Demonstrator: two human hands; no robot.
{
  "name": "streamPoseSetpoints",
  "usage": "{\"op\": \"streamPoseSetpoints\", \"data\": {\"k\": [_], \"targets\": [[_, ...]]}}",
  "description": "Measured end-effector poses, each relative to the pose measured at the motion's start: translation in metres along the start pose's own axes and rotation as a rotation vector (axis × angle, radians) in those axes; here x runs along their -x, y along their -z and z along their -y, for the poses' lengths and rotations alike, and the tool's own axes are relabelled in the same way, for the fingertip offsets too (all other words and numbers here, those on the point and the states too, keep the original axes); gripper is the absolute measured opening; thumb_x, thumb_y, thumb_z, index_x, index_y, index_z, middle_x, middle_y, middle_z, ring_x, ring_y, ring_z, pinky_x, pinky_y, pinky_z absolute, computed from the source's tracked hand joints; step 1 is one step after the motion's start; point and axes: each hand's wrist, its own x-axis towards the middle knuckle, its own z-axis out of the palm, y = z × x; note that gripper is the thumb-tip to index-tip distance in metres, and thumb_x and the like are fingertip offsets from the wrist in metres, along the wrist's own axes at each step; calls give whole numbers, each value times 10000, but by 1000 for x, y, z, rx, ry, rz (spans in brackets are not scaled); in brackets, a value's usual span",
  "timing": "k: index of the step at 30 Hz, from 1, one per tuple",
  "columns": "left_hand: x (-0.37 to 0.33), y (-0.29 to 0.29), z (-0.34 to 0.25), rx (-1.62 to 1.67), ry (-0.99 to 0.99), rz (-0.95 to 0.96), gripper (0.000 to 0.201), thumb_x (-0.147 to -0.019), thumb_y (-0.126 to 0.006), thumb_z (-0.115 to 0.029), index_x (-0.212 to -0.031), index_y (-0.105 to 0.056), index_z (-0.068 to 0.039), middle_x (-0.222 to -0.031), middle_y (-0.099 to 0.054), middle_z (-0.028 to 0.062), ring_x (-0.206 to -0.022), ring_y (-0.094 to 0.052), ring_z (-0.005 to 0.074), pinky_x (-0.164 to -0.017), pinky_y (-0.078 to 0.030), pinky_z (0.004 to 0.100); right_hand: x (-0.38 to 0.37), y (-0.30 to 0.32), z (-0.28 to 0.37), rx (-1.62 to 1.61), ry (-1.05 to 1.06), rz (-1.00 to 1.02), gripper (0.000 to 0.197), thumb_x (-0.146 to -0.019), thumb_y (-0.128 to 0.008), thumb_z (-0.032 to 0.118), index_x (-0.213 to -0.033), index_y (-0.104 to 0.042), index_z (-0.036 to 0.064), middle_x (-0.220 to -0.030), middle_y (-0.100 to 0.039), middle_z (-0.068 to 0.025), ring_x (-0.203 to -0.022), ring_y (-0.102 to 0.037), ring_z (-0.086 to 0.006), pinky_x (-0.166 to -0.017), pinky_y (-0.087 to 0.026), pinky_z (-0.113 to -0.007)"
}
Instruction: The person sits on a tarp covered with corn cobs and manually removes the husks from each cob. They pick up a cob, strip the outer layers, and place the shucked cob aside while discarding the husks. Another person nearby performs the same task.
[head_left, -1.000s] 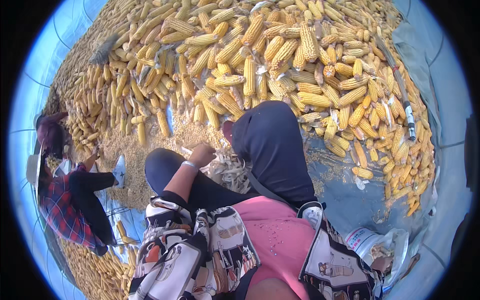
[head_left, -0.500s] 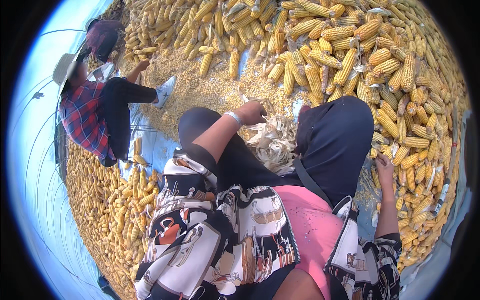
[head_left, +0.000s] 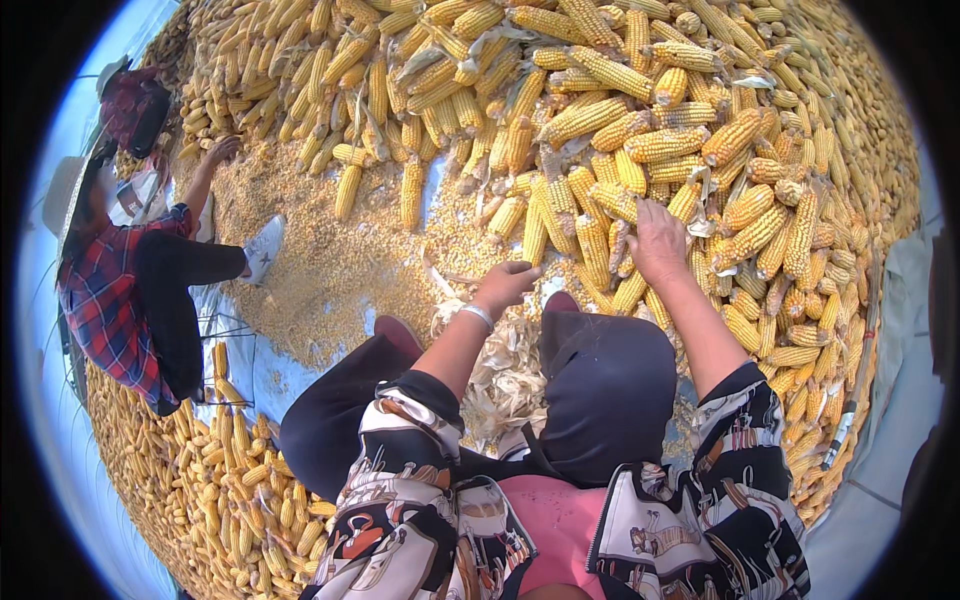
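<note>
My right hand (head_left: 659,246) reaches onto the heap in front of me. Its fingers are curled at the near end of a yellow corn cob (head_left: 611,201), which still lies among the others. My left hand (head_left: 506,285), a pale band at its wrist, hovers above the husks between my legs. Its fingers stretch to the right and nothing shows in them. Beneath it lies a pile of dry pale corn husks (head_left: 503,378). Loose corn kernels (head_left: 330,255) spread over the ground to the left.
A big heap of corn cobs (head_left: 770,215) rises ahead and to the right; more cobs (head_left: 235,500) lie at lower left. A person in a checked shirt (head_left: 118,320) sits at the left, another person (head_left: 135,108) beyond. A pale sheet (head_left: 880,440) edges the right side.
My right hand has moved from low beside my right knee up and forward to a cob on the heap. My left hand stays over the husks, its fingers now straighter. The view has shifted.
</note>
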Motion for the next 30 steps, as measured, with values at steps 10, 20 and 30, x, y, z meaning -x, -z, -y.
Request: {"op": "streamPoseSetpoints", "data": {"k": [10,20,30], "targets": [[-122,-35,-21,329,-150,-95,949,-866,-697,-454,-1460,-217,109,-1426,-437,230,-1297,-461,323,-1016,-423,425,-10,-75,27,-346,-264,151,596,-699,-821,205,-1140,-502,-38,-1110,-566,-243,-1038,-552,-420,-952,-441,-454],[-139,-30,22,925,-33,213,507,-968,-550,-458,-1269,-528,-51,-1183,-632,112,-1075,-619,233,-960,-500,412,13,-124,48,-664,-191,133,1055,-537,-916,203,-1411,-347,40,-1464,-322,-241,-1370,-326,-387,-1142,-285,-440],[-120,-36,2,1218,-57,123,694,-976,-426,-574,-1420,-388,-43,-1382,-508,139,-1258,-502,279,-1098,-364,433,2,-125,47,-1403,-557,298,1133,-586,-863,104,-1497,-199,-3,-1386,-427,-167,-1237,-464,-283,-1020,-416,-395]]}}
